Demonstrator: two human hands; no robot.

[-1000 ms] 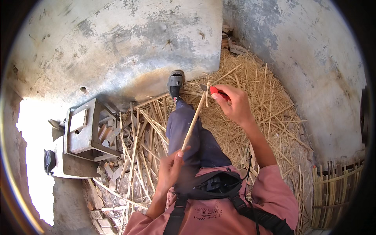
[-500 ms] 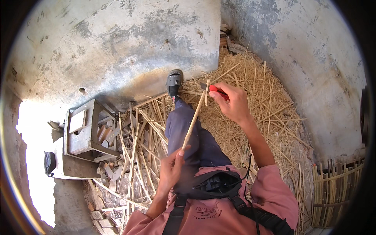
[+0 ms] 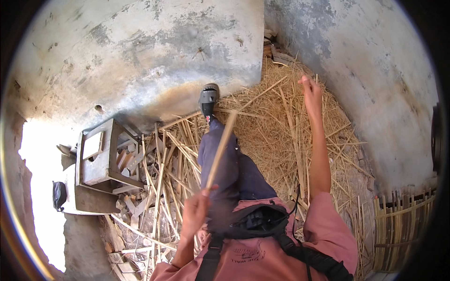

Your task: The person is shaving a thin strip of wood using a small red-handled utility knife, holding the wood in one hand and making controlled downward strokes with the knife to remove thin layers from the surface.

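My left hand grips the lower end of a long pale cane stick, which slants up over my outstretched leg in dark trousers. My right hand is stretched far out to the upper right above the straw heap, well away from the stick's tip. Its fingers are curled; what they hold, if anything, is hidden. My grey shoe rests against the foot of the concrete wall.
Split cane sticks lie piled left of my leg. A small wooden stool stands beside them on a block. A woven cane panel leans at the lower right. A black pouch hangs on my chest.
My right hand, which held a red-handled thing at the stick's top end, has swept up and to the right, off the stick. The left hand still holds the stick.
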